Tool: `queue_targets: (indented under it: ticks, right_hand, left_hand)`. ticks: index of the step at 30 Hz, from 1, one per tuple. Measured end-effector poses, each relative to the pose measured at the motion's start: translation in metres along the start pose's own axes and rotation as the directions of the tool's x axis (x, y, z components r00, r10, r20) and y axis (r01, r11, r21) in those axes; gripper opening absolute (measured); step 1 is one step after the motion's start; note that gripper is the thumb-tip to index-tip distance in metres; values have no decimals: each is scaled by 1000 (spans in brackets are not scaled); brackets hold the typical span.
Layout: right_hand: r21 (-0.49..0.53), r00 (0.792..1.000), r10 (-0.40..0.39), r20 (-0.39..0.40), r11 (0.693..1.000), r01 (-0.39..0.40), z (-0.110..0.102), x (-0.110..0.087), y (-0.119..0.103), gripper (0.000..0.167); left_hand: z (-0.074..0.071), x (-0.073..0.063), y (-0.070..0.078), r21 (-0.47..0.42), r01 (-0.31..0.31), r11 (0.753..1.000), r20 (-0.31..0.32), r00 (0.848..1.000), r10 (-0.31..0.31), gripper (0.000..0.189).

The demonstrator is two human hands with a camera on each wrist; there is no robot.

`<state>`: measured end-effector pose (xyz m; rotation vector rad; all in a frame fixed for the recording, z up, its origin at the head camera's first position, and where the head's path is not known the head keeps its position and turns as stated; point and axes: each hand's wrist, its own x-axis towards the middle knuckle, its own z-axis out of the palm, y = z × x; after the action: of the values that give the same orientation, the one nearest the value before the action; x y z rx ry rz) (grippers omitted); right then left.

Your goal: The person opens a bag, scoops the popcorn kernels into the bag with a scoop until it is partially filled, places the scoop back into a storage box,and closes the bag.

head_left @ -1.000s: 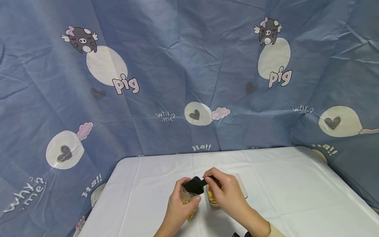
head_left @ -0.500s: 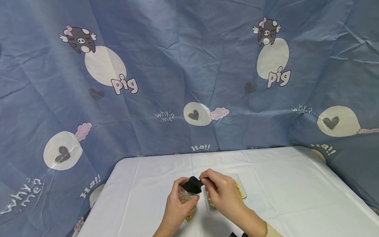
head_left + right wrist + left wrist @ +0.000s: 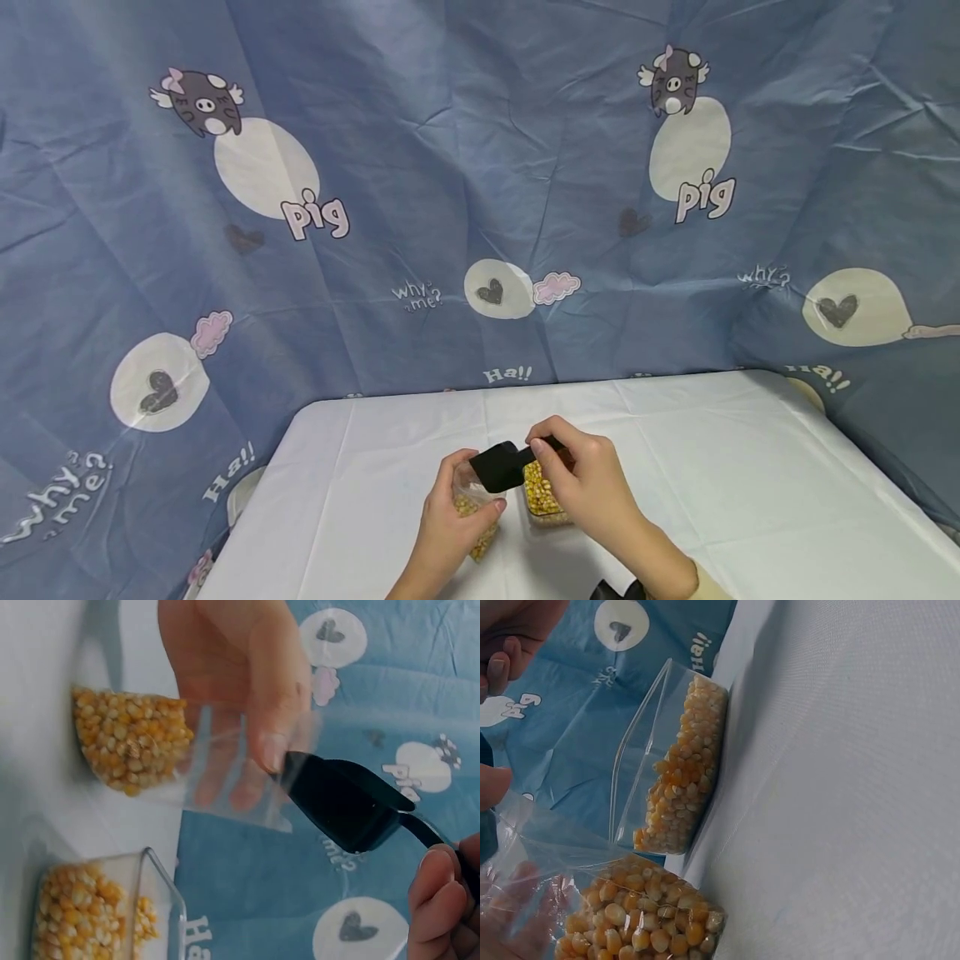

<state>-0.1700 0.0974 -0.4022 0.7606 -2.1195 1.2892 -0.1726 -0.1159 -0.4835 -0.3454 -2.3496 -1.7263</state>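
Note:
My left hand (image 3: 450,512) holds a clear plastic bag (image 3: 161,742) near its mouth, the thumb on the near side and the fingers behind the film. Corn kernels (image 3: 641,915) fill the bag's lower part. My right hand (image 3: 588,479) pinches the handle of a black scoop (image 3: 497,467), whose front edge rests at the bag's opening. In the right wrist view no kernels show in the scoop's bowl. Right of the bag, partly under my right hand, stands a clear square container (image 3: 546,518) with yellow corn kernels in it.
A white cloth (image 3: 390,450) covers the table. Behind it hangs a blue printed curtain (image 3: 420,192). A small black object (image 3: 617,592) shows at the bottom edge, by my right forearm.
The scoop has swung up and a little right, its bowl lifting from inside the bag's mouth to its edge. My right hand moved right with it. My left hand stays nearly still.

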Motion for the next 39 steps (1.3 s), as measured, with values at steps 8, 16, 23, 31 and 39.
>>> queue_targets:
  ticks: [8,16,23,31,39]
  right_hand:
    - [158,959,275,-65,952,-263,-18,4,1,10]
    - [250,923,378,-71,903,-350,-28,8,15,9]
    - [185,903,427,-45,892,-413,-34,6,29,10]
    - [82,863,505,0,860,-504,-32,-5,46,10]
    - [13,837,543,75,838,-545,-20,-14,56,11]
  left_hand:
    - [1,1,1,-37,-8,999,18,1000,8,65]
    - [1,0,1,-40,-32,999,15,999,32,66]
    - [2,0,0,-37,-22,999,16,1000,22,66]
    - [2,0,0,-37,-18,999,27,999,19,66]
    - [2,-1,-1,-31,-37,999,25,999,38,66]
